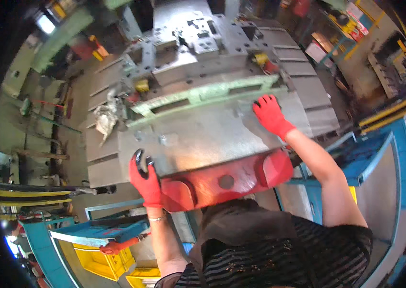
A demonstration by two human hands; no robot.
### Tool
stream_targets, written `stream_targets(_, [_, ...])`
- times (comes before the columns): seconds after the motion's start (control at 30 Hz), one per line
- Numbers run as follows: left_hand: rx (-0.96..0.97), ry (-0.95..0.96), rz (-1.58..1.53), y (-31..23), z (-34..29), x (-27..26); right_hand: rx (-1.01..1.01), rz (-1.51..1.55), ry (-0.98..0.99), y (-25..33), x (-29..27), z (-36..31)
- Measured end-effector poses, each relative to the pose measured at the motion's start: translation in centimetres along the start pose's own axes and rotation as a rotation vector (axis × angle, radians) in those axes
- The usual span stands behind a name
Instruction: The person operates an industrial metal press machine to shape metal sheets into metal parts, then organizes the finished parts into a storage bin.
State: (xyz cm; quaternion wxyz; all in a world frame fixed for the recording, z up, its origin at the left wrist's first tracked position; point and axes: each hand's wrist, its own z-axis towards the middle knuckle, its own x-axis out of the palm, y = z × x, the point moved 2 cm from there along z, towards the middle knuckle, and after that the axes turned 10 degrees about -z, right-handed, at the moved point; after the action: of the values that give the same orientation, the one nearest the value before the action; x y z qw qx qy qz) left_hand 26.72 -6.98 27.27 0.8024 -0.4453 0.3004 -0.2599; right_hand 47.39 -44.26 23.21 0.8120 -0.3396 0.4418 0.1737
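The left hand (pixel 145 182), in a red glove with black fingertips, is at the near left corner of a broad, flat grey metal plate (pixel 203 137), its thumb and fingers parted wide in a C shape; whether it grips the edge I cannot tell. The right hand (pixel 270 115), in a matching red glove, lies palm-down on the right part of the same plate, fingers extended, so the plate spans the space between the 2 hands. Just right of the left hand and nearer the body than the right hand, a long red metal block (pixel 224 181) with 1 round dark hole lies along the plate's near edge. Beyond both hands stands a pale green metal bar (pixel 207 94) with 2 long slots, and behind it a stepped grey steel die (pixel 188 62) pierced with holes. Ahead and left of the left hand, a crumpled whitish wrapping (pixel 106 118) rests on a slotted grey metal bed (pixel 104 170). Behind the left hand, towards the body, is a yellow plastic bin (pixel 98 263).
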Motion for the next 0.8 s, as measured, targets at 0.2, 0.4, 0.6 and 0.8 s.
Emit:
stream_targets(0.2, [0.419, 0.170, -0.020, -5.5, 10.3, 6.3, 0.137, 0.078, 0.091, 0.1, -0.5, -0.7])
stream_targets(0.4, [0.777, 0.229, 0.223, -8.2, 21.3, 15.5, 0.214, 0.171, 0.276, -1.0, -1.2, 0.5])
stream_targets(0.6, [0.652, 0.361, 0.889, -7.8, 27.0, 25.4, 0.163, 0.174, 0.325, -2.3, -0.3, 1.1])
stream_targets(0.8, [0.449, 0.127, 0.819, -7.5, 30.2, 25.8, 0.125, 0.149, 0.199, -2.1, -0.6, 2.4])
